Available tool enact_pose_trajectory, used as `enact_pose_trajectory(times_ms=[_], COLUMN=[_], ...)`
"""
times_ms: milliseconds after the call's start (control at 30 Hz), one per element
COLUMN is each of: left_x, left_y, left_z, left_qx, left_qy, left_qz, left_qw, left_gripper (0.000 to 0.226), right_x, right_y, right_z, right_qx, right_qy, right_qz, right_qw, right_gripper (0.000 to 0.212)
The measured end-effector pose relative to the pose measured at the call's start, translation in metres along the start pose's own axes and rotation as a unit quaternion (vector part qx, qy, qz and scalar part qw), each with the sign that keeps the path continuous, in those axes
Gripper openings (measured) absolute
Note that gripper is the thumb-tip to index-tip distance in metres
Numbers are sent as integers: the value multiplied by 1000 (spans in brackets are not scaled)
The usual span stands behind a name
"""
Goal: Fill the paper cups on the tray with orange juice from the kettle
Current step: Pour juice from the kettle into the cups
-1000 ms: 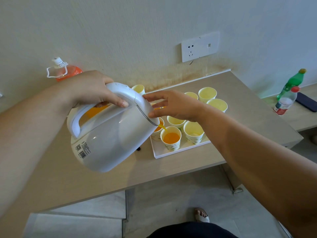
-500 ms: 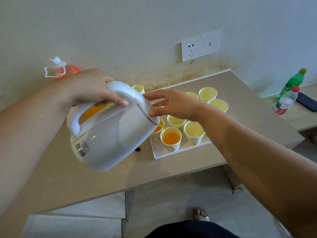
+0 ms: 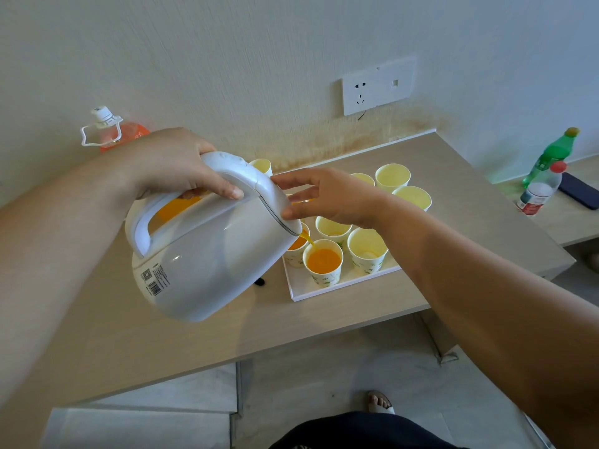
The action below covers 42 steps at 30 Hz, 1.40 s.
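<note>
1. On the white tray (image 3: 324, 291), in the head view, the front-row paper cup (image 3: 324, 264) is being filled. A thin stream of orange juice (image 3: 306, 237) runs into it from the spout of the kettle (image 3: 207, 254), and it is judged well over half full.
2. The kettle is held tilted in the air, just left of the tray and above the table (image 3: 470, 222). Its handle is gripped by the left hand (image 3: 175, 163), with the fingers curled over the top.
3. The lid beside the spout is touched by the straight fingertips of the right hand (image 3: 330, 199); nothing is clasped by it.
4. Juice is also seen in the left neighbour cup (image 3: 296, 251), which is partly hidden by the spout. The right neighbour cup (image 3: 368, 249) and the cups farther back look empty.
5. For the next move, the kettle would need to be tipped back before the rim is reached. It would then be carried right to the right neighbour cup, with the spout centred, since the cups stand close together.
6. The tray's near edge lies close to the table's near edge, so little margin is left there. Open table is seen right of and beyond the cups. A green bottle (image 3: 556, 153) and a phone (image 3: 580, 191) lie well apart at far right.
</note>
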<state>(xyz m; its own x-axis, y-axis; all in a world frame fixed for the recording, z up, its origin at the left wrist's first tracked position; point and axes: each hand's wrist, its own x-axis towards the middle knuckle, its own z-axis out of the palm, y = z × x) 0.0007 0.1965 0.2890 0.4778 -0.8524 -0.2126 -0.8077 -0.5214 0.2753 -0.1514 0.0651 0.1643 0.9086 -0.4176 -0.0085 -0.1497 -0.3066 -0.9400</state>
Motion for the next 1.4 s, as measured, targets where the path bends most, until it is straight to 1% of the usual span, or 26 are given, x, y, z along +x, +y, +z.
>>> enact_pose_trajectory(times_ms=[367,700,900,1000,1033,1067,1167,1233,1300,1400], left_x=[5,12,16,15,14,13,12,14,15,16], left_y=[-2,-6,-13,-18,-20,-22,-30,-37,-40,-37], left_z=[2,11,22,32,36,39,46,49,50,45], left_qx=[-2,-19,-51,-83,-103,-129,-194,-240,-287,-324], left_qy=[-2,-20,-34,-45,-49,-56,-58,-45,-42,-30], left_qz=[5,-2,-12,-27,-37,-47,-58,-56,-53,-43], left_qw=[1000,1000,998,995,993,989,978,968,956,945], left_gripper=[35,34,33,33,35,42,88,103,111,106], right_x=[0,-2,-5,-7,-8,-9,-10,-8,-7,-5], right_y=[1,7,12,14,14,13,8,4,-1,-10], right_z=[1,3,5,7,6,6,3,0,-4,-13], right_qx=[2,-8,-20,-58,-69,-79,-104,-117,-121,-135], right_qy=[0,5,1,1,-3,-7,-20,-24,-26,-20], right_qz=[4,17,37,46,47,47,44,40,37,24], right_qw=[1000,1000,999,997,996,996,993,992,992,990], right_gripper=[64,63,61,59,58,57,55,54,54,49])
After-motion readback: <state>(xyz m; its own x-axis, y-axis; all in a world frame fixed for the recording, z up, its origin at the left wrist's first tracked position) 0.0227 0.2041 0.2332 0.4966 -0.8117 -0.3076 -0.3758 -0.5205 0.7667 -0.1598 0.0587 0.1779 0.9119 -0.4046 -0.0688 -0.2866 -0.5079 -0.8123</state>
